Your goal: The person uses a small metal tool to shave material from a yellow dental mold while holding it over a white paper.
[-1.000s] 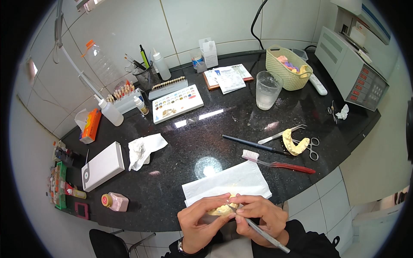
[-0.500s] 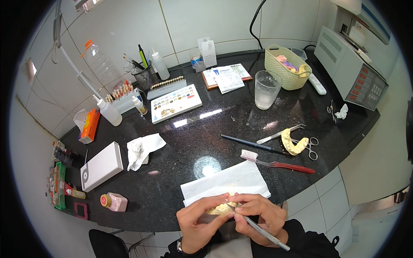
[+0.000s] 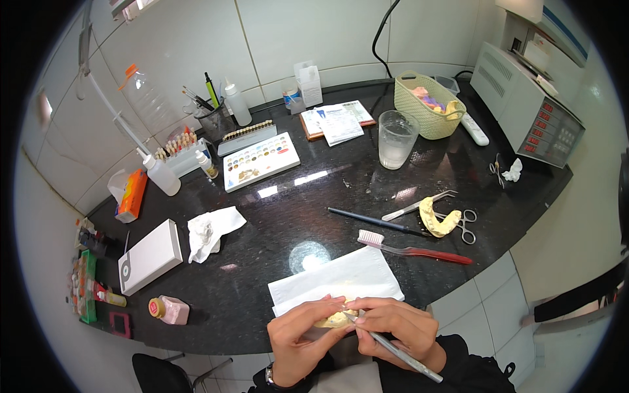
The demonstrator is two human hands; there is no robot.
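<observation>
My left hand is closed around a pale yellow dental cast, which sits low over the front edge of the counter. In my right hand is a slim silver-handled knife, gripped like a pen. Its pointed tip meets the cast near the row of teeth, and my right fingertips rest against the cast too. Fingers cover much of the cast. Just beyond my hands lies a folded white paper towel with a few yellowish crumbs on it.
Right of the towel are a red-handled toothbrush, a dark brush-like stick, tweezers, scissor-like forceps and another yellow cast. Farther back stand a glass of water and a basket. A pink-filled jar is at left.
The whole view has shifted slightly, moving the counter items a little left in the picture. A black sleeve-like shape now reaches in at the right edge. Both hands keep nearly the same hold.
</observation>
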